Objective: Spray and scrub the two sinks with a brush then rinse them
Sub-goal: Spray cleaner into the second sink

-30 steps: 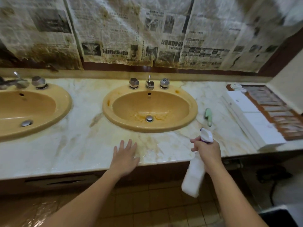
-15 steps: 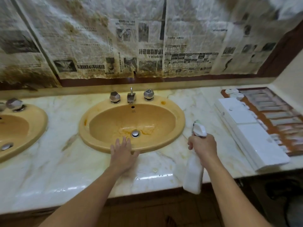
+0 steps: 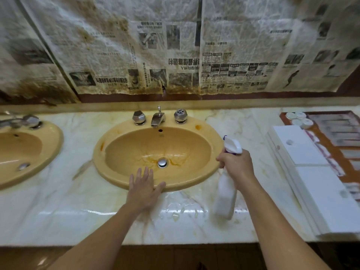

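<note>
Marble-veined white counter [image 3: 58,207], wet and glossy near its front edge, carrying two oval mustard-yellow ceramic sinks. Right-hand sink [image 3: 194,184] fully in view, with orange streaks around a chrome drain plug [image 3: 162,162]; behind it a chrome spout [image 3: 158,118] between two faceted chrome knobs. Left-hand sink [image 3: 48,152] cut off by the frame edge, only its right part and one blurred tap visible.

Left hand [image 3: 144,188] flat, fingers straight and slightly spread, lying over the near rim of the right-hand sink with fingertips reaching into the bowl; holding nothing. Right hand [image 3: 236,165] curled round the neck of a white plastic spray bottle [image 3: 225,197], just beside the sink's right rim. White trigger head above the fist, tilted toward the bowl; purple collar mostly hidden by the fingers. Bottle body hanging below the hand, blurred; impossible to tell whether touching the counter.

No scrubbing brush visible anywhere.

Far right: long white flat boxes [image 3: 311,182], partly cut off, beside a brown tray [image 3: 331,137] with small white caps and blurred contents, hard to identify. Stained, wrinkled newspaper sheets [image 3: 175,55] covering the wall behind, print too smeared to read.
</note>
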Tool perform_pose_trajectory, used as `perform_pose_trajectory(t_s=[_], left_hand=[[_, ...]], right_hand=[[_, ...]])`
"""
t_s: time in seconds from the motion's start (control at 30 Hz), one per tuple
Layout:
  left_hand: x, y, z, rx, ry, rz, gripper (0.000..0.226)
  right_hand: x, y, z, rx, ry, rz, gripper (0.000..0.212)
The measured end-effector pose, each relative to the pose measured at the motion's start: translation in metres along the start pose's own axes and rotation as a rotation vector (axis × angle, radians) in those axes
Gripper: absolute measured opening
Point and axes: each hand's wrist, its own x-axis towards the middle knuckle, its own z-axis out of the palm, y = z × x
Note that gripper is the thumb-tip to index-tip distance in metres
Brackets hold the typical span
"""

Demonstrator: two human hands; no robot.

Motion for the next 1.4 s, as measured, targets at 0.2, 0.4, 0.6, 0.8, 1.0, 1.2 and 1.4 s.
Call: perform_pose_trajectory(t_s=[0.2, 0.4, 0.6, 0.8, 1.0, 1.2, 1.4], left_hand=[[0.014, -0.014, -0.010, -0.014, 0.019, -0.042, 0.083], [0.024, -0.034, -0.013, -0.004, 0.024, -0.045, 0.082], [0.035, -0.059, -0.018, -0.012, 0.021, -0.039, 0.082], [0.046, -0.082, -0.025, -0.003, 0.038, -0.033, 0.082], [0.058, -0.097, -0.029, 0.029, 0.044, 0.003, 0.082], [0.064, -0.112, -0.024, 0.077, 0.086, 0.046, 0.132], [0.071, -0.123, -0.025, 0.072, 0.146, 0.079, 0.135]], right_hand=[[0.009, -0.010, 0.012, 0.014, -0.005, 0.004, 0.007], [0.006, -0.014, 0.031, -0.008, -0.107, -0.042, 0.010], [0.005, -0.025, 0.063, -0.043, -0.139, -0.129, 0.007], [-0.003, -0.034, 0.095, -0.026, -0.302, -0.121, 0.017], [-0.001, -0.040, 0.142, -0.219, -0.239, -0.188, 0.006], [0.014, -0.058, 0.167, -0.270, -0.129, -0.151, 0.012], [0.019, -0.074, 0.177, -0.263, -0.107, -0.127, 0.006]])
